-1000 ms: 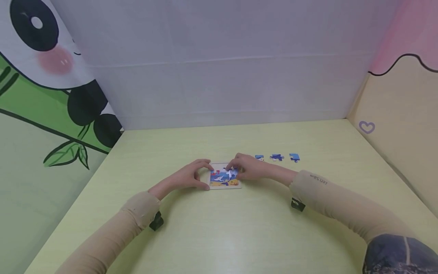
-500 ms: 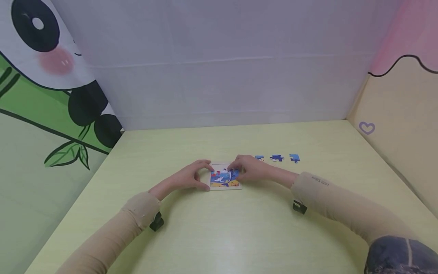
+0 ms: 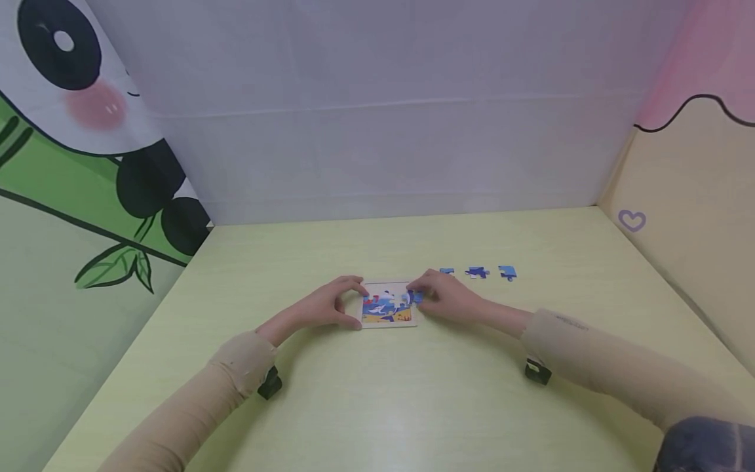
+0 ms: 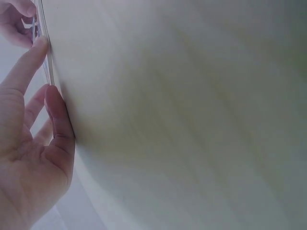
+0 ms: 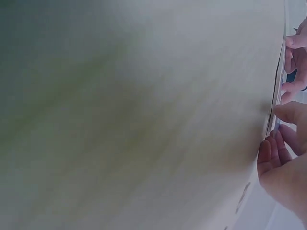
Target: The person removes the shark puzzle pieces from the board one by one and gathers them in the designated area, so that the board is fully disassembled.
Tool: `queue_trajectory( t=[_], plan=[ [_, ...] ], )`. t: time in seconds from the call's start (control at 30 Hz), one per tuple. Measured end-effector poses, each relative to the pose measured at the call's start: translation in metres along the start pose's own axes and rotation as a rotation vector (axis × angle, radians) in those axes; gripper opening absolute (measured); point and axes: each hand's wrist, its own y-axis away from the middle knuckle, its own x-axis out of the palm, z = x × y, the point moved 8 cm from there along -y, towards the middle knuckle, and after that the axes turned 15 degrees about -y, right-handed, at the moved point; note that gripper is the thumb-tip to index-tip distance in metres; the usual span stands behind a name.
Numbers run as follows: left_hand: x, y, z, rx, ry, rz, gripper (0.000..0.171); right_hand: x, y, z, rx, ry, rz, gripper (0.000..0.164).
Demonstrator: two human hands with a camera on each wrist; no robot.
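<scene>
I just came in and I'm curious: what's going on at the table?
A person is doing a puzzle. The left hand holds its left side, while the right hand pinches a blue piece at its right edge. Three more pieces lie on the table, farther back; the puzzle's top isn't filled in yet.

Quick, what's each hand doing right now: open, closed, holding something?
Left hand: holding the puzzle board at its left edge.
Right hand: closed, pinching a blue puzzle piece.
</scene>
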Motion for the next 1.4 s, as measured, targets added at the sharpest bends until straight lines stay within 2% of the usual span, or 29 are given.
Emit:
queue_trajectory(
  t=[0.2, 0.5, 0.93, 1.4],
  plan=[
    [0.000, 0.001, -0.001, 0.005, -0.003, -0.004, 0.060, -0.011, 0.016, -0.009, 0.023, 0.020, -0.019, 0.040],
    [0.000, 0.000, 0.000, 0.007, 0.005, -0.002, 0.060, -0.027, 0.033, -0.019, 0.025, 0.087, 0.011, 0.037],
    [0.002, 0.000, 0.002, -0.001, 0.002, 0.000, 0.061, -0.045, 0.049, -0.030, 0.032, 0.106, 0.037, 0.035],
    [0.001, 0.000, 0.000, 0.005, 0.002, 0.001, 0.061, -0.069, 0.071, -0.044, 0.041, 0.104, 0.004, 0.035]
  ],
)
